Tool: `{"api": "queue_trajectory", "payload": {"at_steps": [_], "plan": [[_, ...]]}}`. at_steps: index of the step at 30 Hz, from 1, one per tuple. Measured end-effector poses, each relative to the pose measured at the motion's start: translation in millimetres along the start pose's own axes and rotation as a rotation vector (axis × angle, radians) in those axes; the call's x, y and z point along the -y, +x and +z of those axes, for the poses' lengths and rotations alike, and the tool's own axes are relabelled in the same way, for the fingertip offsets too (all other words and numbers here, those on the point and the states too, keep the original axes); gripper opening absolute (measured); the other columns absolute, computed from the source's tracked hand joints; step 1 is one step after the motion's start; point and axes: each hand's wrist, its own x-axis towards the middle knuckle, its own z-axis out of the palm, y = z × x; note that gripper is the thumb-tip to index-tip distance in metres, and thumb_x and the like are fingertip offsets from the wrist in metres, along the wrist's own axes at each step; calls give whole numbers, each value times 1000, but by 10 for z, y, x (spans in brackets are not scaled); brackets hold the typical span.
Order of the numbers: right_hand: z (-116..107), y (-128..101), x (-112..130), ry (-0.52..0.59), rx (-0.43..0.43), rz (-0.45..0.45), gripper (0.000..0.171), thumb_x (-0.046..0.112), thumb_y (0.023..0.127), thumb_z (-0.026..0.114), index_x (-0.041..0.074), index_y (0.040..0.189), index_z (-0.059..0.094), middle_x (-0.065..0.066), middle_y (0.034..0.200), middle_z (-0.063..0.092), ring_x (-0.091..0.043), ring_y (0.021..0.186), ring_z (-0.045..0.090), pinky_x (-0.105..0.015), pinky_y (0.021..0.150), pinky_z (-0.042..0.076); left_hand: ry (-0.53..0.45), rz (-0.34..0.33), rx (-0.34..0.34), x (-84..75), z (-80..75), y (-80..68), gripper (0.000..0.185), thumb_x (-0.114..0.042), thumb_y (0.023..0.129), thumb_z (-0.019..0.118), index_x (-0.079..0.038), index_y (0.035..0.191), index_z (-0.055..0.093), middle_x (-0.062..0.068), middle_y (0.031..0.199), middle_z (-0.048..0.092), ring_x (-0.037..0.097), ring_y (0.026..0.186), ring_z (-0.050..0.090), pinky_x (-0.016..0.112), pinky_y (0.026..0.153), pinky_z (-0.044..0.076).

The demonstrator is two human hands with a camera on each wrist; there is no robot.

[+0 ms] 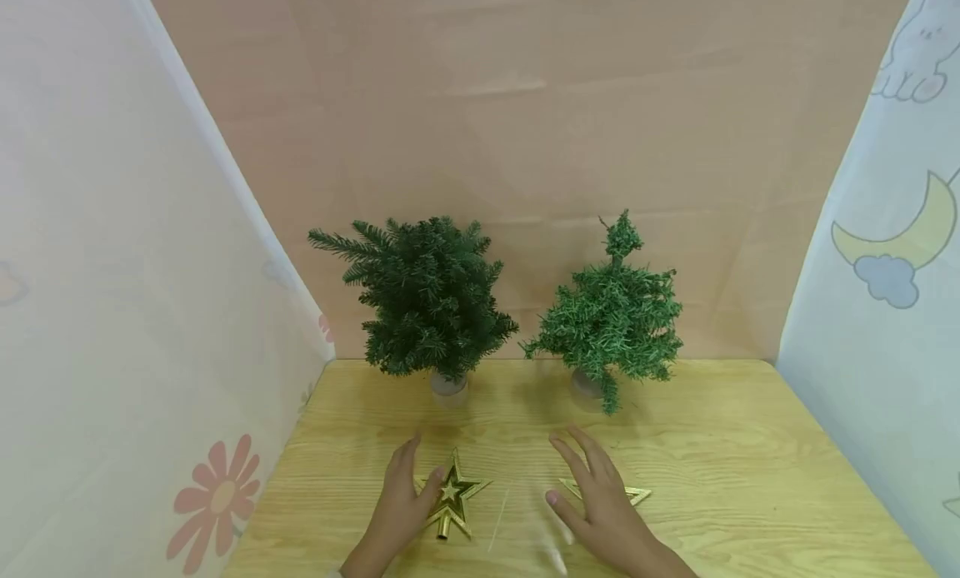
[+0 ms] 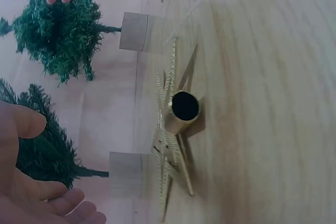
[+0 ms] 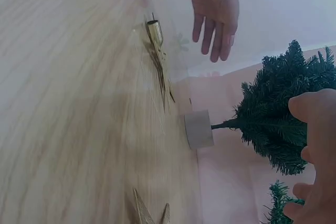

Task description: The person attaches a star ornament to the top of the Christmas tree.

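Observation:
Two gold star tree toppers lie on the wooden table. The left star (image 1: 454, 492) shows a smaller star at its centre and a tube at its base; in the left wrist view the open end of that tube (image 2: 185, 106) faces the camera. My left hand (image 1: 401, 499) hovers beside this star, fingers relaxed, holding nothing. My right hand (image 1: 600, 507) is over the right star (image 1: 638, 494), covering most of it, with fingers spread and nothing held. Behind them stand a dark green little tree (image 1: 431, 299) on the left and a lighter green one (image 1: 611, 320) on the right.
Each tree has a short round base, the left base (image 1: 450, 391) and the right base (image 1: 586, 388). A thin clear strip (image 1: 499, 515) lies between the stars. A pinkish backdrop (image 1: 525, 128) rises behind the table, with patterned white cloth (image 1: 112, 270) at both sides.

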Motion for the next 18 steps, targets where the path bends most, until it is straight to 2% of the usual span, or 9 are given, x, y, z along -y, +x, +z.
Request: {"api": "queue_trajectory", "payload": {"at_steps": [6, 9, 12, 18], "plan": [[28, -8, 46, 104, 23, 37, 67, 40, 89, 55, 31, 145, 19, 3, 149, 12, -29, 132, 20, -62, 86, 37, -71, -72, -6, 71, -32, -35, 77, -57, 87, 46, -10, 143, 23, 12, 142, 26, 35, 127, 30, 57, 94, 36], [45, -19, 65, 182, 54, 66, 65, 38, 90, 54, 32, 145, 18, 2, 149, 13, -31, 131, 21, -64, 85, 36, -81, -78, -25, 85, -87, -25, 77, -58, 87, 44, -9, 143, 23, 12, 141, 27, 35, 126, 31, 57, 93, 37], [71, -42, 80, 238, 92, 104, 65, 40, 91, 53, 34, 144, 17, 0, 149, 13, -32, 131, 20, -66, 86, 34, -86, -46, -63, 81, -167, 15, 74, -55, 88, 44, -10, 143, 23, 12, 140, 28, 34, 124, 34, 56, 93, 38], [155, -77, 99, 319, 137, 166, 63, 45, 90, 50, 35, 144, 18, 3, 149, 11, -28, 133, 16, -67, 90, 30, -104, 68, -156, 32, -330, 122, 64, -43, 94, 44, -9, 143, 21, 12, 139, 29, 30, 125, 32, 51, 98, 35]]}}
